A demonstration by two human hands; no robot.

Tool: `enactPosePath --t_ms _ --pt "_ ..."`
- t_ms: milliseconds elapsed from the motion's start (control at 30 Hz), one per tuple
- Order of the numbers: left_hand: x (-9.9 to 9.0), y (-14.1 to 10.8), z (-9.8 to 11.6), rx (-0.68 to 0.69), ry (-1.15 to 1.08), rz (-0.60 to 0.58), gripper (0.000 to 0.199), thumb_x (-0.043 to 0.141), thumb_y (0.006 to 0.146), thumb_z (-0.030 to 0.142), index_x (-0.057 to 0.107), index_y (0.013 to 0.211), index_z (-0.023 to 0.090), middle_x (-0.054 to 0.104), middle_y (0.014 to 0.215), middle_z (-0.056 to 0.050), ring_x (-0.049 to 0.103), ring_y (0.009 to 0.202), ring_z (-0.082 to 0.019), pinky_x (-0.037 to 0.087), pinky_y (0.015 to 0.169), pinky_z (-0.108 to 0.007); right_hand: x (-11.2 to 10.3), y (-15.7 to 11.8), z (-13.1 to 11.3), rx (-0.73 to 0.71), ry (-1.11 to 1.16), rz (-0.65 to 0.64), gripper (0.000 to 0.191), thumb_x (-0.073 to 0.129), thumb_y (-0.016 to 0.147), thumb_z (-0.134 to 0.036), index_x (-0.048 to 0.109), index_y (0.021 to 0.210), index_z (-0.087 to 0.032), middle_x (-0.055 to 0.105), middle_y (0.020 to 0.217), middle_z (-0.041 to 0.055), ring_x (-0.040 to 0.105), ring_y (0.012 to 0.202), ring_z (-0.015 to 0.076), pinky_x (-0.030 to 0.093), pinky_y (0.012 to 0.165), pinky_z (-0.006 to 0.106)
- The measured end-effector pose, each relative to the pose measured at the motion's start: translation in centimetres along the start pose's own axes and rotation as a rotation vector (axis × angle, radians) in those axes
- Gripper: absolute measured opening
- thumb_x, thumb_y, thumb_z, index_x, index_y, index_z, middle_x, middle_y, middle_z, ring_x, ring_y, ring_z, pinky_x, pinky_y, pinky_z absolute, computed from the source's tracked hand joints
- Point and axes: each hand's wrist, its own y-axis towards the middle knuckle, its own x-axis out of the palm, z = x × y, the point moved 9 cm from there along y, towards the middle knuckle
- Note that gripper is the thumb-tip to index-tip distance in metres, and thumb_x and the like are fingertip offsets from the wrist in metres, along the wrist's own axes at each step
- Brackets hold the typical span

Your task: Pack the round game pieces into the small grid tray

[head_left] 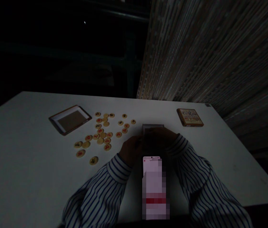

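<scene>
My left hand [131, 148] and my right hand [166, 136] meet at the near side of a small grey-rimmed box [153, 125] in the middle of the table. Their fingers look curled inward, but deep shadow hides the tips and whatever they hold. Left of my left hand, several round wooden Chinese chess pieces [107, 147] lie scattered, some with red or black characters, others blank on top. Just below my hands, a lit phone [152, 177] shows a partly blurred screen.
An open shallow box part [63, 130] with a brown inside lies on the white table [29, 171] at the left. A printed, closed-looking box [190, 117] sits at the right. Behind the table's right back edge hangs a striped curtain [183, 53]. The room is dark.
</scene>
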Motion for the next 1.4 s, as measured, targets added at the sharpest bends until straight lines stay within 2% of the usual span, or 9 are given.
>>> enactPosePath --t_ms 100,200,433,600,933,1133,1400 --pt "-0.1 0.0 0.1 -0.001 -0.015 0.003 0.033 0.048 0.076 0.024 0.058 0.106 0.014 0.066 0.097 -0.008 0.063 0.085 -0.017 0.05 0.079 -0.029 -0.1 0.0 0.2 0.007 0.006 0.003 0.023 0.051 0.08 -0.032 0.061 0.096 -0.017 0.063 0.095 0.0079 0.058 0.084 0.0157 0.042 0.07 0.024" --pt "-0.2 0.0 0.0 0.0 -0.004 0.01 0.032 0.048 0.076 0.024 0.058 0.105 0.016 0.066 0.098 -0.007 0.062 0.085 -0.018 0.05 0.078 -0.031 -0.7 -0.5 1.4 0.066 -0.028 0.03 0.027 0.051 0.08 -0.034 0.06 0.099 -0.018 0.063 0.095 0.0086 0.058 0.083 0.0172 0.043 0.069 0.026" --pt "-0.7 -0.1 -0.5 -0.022 -0.022 0.055 0.029 0.047 0.076 0.025 0.06 0.101 0.017 0.067 0.093 -0.006 0.063 0.08 -0.016 0.051 0.073 -0.029 -4.9 -3.5 3.8 0.167 -0.023 0.269 0.023 0.046 0.081 -0.02 0.06 0.099 -0.018 0.064 0.093 0.0065 0.058 0.085 0.0163 0.041 0.072 0.026" --pt "-1.2 -0.1 -1.0 -0.033 -0.019 0.122 0.023 0.048 0.076 0.031 0.062 0.09 0.019 0.067 0.085 -0.004 0.063 0.078 -0.016 0.051 0.07 -0.028 -6.6 -5.0 4.3 0.228 -0.02 0.342 0.022 0.042 0.083 -0.021 0.06 0.095 -0.018 0.064 0.091 0.0058 0.058 0.082 0.016 0.04 0.069 0.026" --pt "-2.0 -0.3 -1.3 -0.052 0.014 0.197 0.022 0.047 0.077 0.034 0.062 0.086 0.02 0.067 0.081 -0.003 0.063 0.076 -0.016 0.05 0.068 -0.027 -6.8 -5.1 4.4 0.237 -0.028 0.345 0.022 0.042 0.082 -0.023 0.06 0.094 -0.017 0.065 0.09 0.0056 0.058 0.08 0.0163 0.039 0.067 0.026" --pt "-2.6 -0.3 -1.4 -0.074 -0.061 0.226 0.024 0.048 0.076 0.036 0.062 0.084 0.019 0.067 0.078 -0.004 0.063 0.072 -0.016 0.049 0.064 -0.025 -6.9 -5.1 3.9 0.214 -0.005 0.334 0.021 0.042 0.081 -0.019 0.06 0.092 -0.017 0.064 0.087 0.0057 0.058 0.078 0.0154 0.038 0.066 0.025" --pt "-3.4 -0.7 -0.2 -0.047 -0.097 0.238 0.021 0.048 0.076 0.032 0.062 0.081 0.017 0.067 0.077 -0.005 0.062 0.071 -0.015 0.049 0.064 -0.027 -7.0 -5.0 3.5 0.197 0.02 0.345 0.019 0.044 0.081 -0.022 0.061 0.089 -0.017 0.064 0.083 0.0051 0.058 0.074 0.0147 0.039 0.065 0.025"
